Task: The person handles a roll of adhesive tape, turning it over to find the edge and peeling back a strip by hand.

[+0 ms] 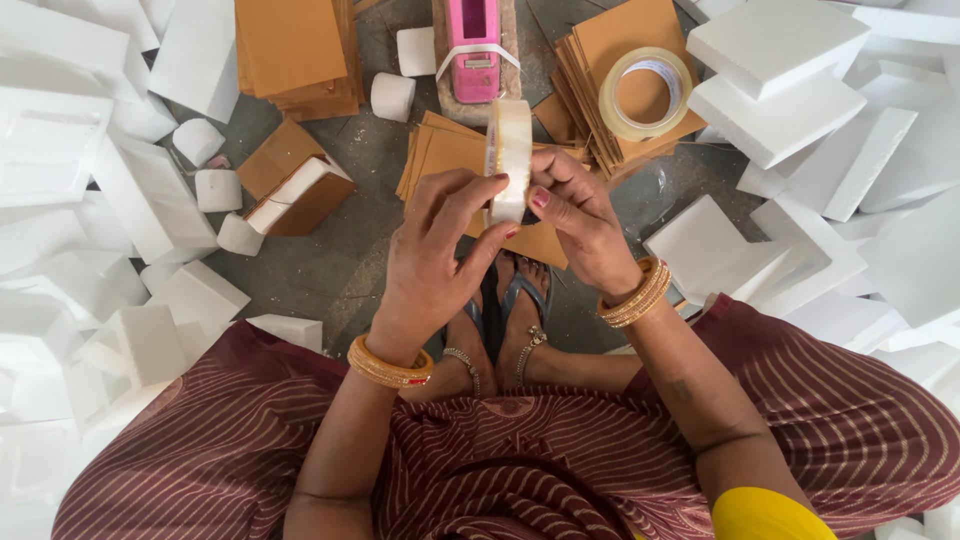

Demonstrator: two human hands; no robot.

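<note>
Lap: the person sits on the floor (340,270) in a striped maroon cloth (560,460), sandalled feet (505,310) together at 6 o'clock below the hands.
Left hand: the left hand (435,265) is curled, thumb and forefinger closed on the lower rim of the tape roll (508,155), the other fingers loosely bent.
Right hand: the right hand (580,225) pinches the same roll from 3 o'clock, fingertips at its edge as if feeling for the loose end.
Tape roll: held edge-on and upright between both hands, above the feet, clear of the floor.
Doing it well: it probably pays to let the left hand steady the roll while a right fingernail runs round the rim, then to lift the end squarely so the film does not split.
Card stack: brown card sheets (450,150) lie just behind the roll at 12 o'clock, more card (290,45) at 11 o'clock.
Dispenser: a pink tool (474,45) lies at 12 o'clock, farther off.
Spare roll: a clear tape ring (645,92) rests on card at 1 o'clock.
Foam: white foam blocks (775,95) are heaped from 1 to 4 o'clock, and more foam (70,150) from 8 to 10 o'clock.
</note>
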